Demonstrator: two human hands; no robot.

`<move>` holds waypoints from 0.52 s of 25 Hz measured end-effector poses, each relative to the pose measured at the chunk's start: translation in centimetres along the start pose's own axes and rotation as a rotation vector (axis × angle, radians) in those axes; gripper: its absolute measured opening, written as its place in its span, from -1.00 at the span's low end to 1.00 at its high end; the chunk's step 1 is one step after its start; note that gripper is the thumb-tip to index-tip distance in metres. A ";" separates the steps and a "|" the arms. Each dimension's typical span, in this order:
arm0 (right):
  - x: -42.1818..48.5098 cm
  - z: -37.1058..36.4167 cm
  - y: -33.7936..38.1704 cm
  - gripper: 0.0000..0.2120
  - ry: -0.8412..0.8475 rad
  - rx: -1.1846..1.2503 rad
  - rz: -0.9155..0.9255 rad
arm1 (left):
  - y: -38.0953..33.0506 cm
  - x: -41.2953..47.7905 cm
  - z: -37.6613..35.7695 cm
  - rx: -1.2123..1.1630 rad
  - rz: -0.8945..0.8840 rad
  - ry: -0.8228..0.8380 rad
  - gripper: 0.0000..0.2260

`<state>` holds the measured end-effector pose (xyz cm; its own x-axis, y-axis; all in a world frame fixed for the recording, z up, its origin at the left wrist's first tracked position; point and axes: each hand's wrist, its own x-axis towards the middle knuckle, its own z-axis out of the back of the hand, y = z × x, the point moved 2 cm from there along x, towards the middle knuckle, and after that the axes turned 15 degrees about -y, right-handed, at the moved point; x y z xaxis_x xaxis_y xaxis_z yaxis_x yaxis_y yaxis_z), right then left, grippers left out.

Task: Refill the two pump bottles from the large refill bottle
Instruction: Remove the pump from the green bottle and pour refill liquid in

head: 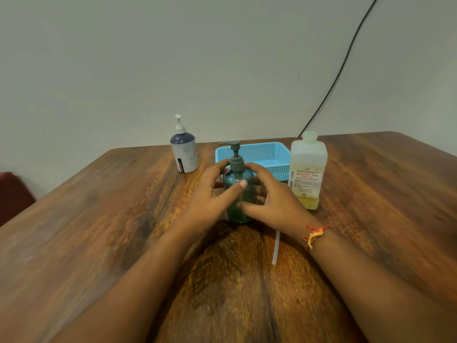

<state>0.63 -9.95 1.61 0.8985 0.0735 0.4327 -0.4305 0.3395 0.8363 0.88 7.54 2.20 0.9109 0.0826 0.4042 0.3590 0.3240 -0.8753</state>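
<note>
A wooden table (99,231) with strong dark grain stands against a pale grey-green wall (173,58), and a black cable (338,73) runs slantwise down the wall to the table's far edge.

Near the middle of the table a green pump bottle (238,176) stands upright, translucent, with its grey pump head screwed on and the spout pointing left. Both hands close round it. The left hand (212,194) comes in from the left, its thumb laid across the front of the body and its fingers curled round the back by the shoulder. The right hand (274,199) takes the other side, its thumb touching the lower front and its fingers wrapped behind, so each grip is closed on the bottle. A red and yellow thread bracelet (315,235) sits on the right wrist.

The large refill bottle (308,169) stands upright just right of the hands, capped, with yellow liquid only in its bottom part. A white pump bottle (185,152) with a dark blue shoulder stands at the left rear. Between these two, behind the green bottle, lies a blue mesh basket (262,154). A clear tube (275,248) lies on the table beside the right wrist. A dark red object (12,194) shows at the left edge, too cut off to identify.
</note>
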 end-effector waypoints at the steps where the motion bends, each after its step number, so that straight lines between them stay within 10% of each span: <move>1: 0.0 -0.1 0.0 -0.20 0.006 0.018 -0.003 | -0.1 0.0 0.0 -0.039 0.021 -0.022 -0.39; 13: -0.1 -0.3 -0.2 -0.24 -0.050 -0.003 -0.003 | -2.3 -0.4 -1.2 -0.211 0.017 -0.167 -0.72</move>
<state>0.69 -9.76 1.35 0.8944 0.0253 0.4465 -0.4275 0.3421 0.8368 -0.10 5.61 3.71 0.8773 0.2465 0.4118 0.3944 0.1188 -0.9112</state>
